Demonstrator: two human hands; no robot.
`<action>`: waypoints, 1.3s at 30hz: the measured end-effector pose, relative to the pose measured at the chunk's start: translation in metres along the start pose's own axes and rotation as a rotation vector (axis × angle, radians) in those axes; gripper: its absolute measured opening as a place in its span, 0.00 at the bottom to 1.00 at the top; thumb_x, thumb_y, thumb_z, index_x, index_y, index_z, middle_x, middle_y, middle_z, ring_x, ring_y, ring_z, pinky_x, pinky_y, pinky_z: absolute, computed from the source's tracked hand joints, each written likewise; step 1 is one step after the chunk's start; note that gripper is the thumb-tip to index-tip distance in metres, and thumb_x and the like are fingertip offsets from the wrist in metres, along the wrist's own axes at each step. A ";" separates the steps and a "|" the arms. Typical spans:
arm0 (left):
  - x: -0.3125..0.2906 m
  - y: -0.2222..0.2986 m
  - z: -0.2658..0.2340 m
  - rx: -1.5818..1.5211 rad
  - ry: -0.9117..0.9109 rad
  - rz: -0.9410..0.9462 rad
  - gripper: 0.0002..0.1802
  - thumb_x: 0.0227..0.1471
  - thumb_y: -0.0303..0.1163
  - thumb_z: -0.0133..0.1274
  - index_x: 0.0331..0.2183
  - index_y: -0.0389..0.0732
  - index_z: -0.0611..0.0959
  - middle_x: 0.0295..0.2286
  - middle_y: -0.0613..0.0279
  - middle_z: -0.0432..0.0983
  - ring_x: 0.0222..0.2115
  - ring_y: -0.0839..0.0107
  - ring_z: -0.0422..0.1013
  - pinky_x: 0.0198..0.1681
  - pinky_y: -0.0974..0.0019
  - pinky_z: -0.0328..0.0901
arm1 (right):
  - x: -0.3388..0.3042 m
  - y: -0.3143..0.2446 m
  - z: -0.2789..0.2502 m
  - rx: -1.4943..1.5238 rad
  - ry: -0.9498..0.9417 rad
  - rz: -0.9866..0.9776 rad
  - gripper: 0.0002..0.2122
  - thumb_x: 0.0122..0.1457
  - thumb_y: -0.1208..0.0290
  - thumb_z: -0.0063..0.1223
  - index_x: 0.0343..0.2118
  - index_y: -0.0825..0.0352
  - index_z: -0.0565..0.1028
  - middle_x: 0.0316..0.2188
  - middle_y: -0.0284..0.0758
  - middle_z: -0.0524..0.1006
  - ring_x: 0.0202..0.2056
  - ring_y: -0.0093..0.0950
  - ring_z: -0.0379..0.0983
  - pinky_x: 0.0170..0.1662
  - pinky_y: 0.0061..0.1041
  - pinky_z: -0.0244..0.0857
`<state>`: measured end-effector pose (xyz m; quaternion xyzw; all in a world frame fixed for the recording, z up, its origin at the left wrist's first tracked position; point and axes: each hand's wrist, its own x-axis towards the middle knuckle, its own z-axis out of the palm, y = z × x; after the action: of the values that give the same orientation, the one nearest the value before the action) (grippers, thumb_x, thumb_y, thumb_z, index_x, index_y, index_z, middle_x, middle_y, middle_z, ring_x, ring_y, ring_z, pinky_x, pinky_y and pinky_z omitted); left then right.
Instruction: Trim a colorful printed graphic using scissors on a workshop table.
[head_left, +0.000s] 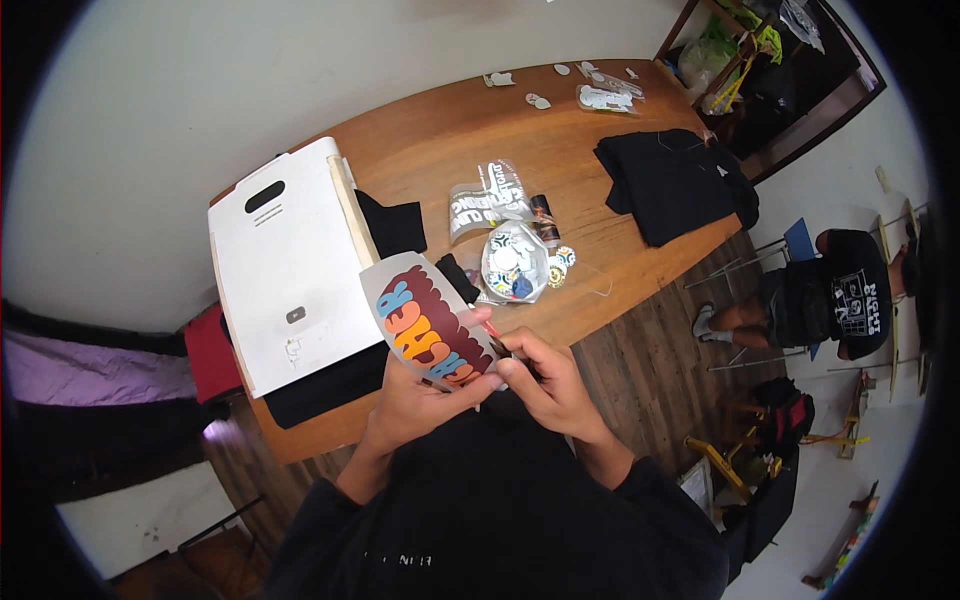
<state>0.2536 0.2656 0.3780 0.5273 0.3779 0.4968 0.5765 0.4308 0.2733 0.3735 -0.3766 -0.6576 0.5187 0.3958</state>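
Observation:
My left hand (418,402) is closed on a printed sheet (418,318), a pale film with maroon, orange and blue bubble lettering. The sheet is tilted up above the near edge of the wooden table. At its right edge, my right hand (540,378) is closed around a small tool with red and black parts (500,347). Fingers cover most of this tool, so its kind is unclear. The fingertips of both hands nearly meet at the sheet's lower right corner.
On the wooden table (420,130) are a white bowl (541,284) of round stickers, clear film with white lettering (488,205), a dark can (545,222) and a folded black garment (672,185). A large white panel (290,270) lies left. Another person (850,290) stands right.

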 end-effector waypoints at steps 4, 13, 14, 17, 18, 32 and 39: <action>0.000 -0.001 0.001 0.007 -0.029 0.016 0.34 0.41 0.19 0.61 0.51 0.34 0.67 0.29 0.65 0.73 0.23 0.82 0.69 0.23 0.79 0.64 | 0.000 -0.003 0.002 0.004 0.024 0.024 0.05 0.59 0.76 0.45 0.36 0.72 0.68 0.19 0.28 0.65 0.22 0.13 0.59 0.25 0.15 0.53; -0.003 -0.006 0.004 -0.085 -0.013 -0.019 0.37 0.40 0.18 0.61 0.52 0.35 0.64 0.32 0.63 0.72 0.24 0.79 0.70 0.22 0.78 0.66 | 0.001 -0.006 0.003 0.031 0.039 -0.002 0.06 0.59 0.76 0.44 0.36 0.72 0.69 0.22 0.29 0.68 0.24 0.13 0.60 0.26 0.14 0.55; -0.003 -0.006 0.005 -0.101 -0.005 -0.025 0.37 0.40 0.18 0.61 0.52 0.35 0.64 0.32 0.63 0.72 0.24 0.79 0.70 0.22 0.78 0.66 | 0.001 -0.007 0.003 0.049 0.041 0.015 0.06 0.59 0.76 0.44 0.36 0.72 0.69 0.22 0.29 0.68 0.24 0.13 0.61 0.27 0.14 0.55; -0.004 -0.005 0.007 -0.111 -0.007 -0.031 0.38 0.40 0.17 0.61 0.53 0.35 0.63 0.32 0.63 0.72 0.24 0.79 0.70 0.22 0.77 0.67 | 0.000 -0.006 0.003 0.055 0.046 0.042 0.06 0.59 0.76 0.44 0.36 0.72 0.69 0.22 0.29 0.68 0.24 0.14 0.61 0.27 0.15 0.56; -0.003 -0.005 0.007 -0.110 -0.009 -0.030 0.38 0.40 0.17 0.61 0.53 0.35 0.63 0.32 0.63 0.72 0.24 0.79 0.70 0.22 0.77 0.67 | -0.001 -0.005 0.003 0.044 0.047 0.053 0.06 0.59 0.76 0.45 0.36 0.72 0.69 0.22 0.29 0.69 0.24 0.14 0.61 0.27 0.15 0.56; -0.002 -0.008 0.004 -0.035 -0.112 0.029 0.44 0.40 0.14 0.59 0.56 0.36 0.54 0.27 0.59 0.74 0.23 0.74 0.73 0.24 0.74 0.67 | 0.004 -0.003 0.003 0.035 0.073 -0.025 0.06 0.59 0.76 0.44 0.37 0.73 0.69 0.21 0.30 0.69 0.22 0.14 0.62 0.25 0.15 0.56; -0.004 -0.008 0.008 -0.087 -0.065 -0.030 0.42 0.40 0.18 0.61 0.55 0.37 0.58 0.31 0.62 0.72 0.24 0.78 0.71 0.24 0.76 0.67 | 0.004 -0.002 0.001 0.035 0.048 -0.023 0.07 0.59 0.76 0.44 0.38 0.73 0.69 0.24 0.30 0.72 0.24 0.13 0.65 0.27 0.14 0.59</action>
<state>0.2617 0.2606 0.3707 0.5119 0.3447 0.4868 0.6182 0.4282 0.2768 0.3756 -0.3745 -0.6428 0.5165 0.4240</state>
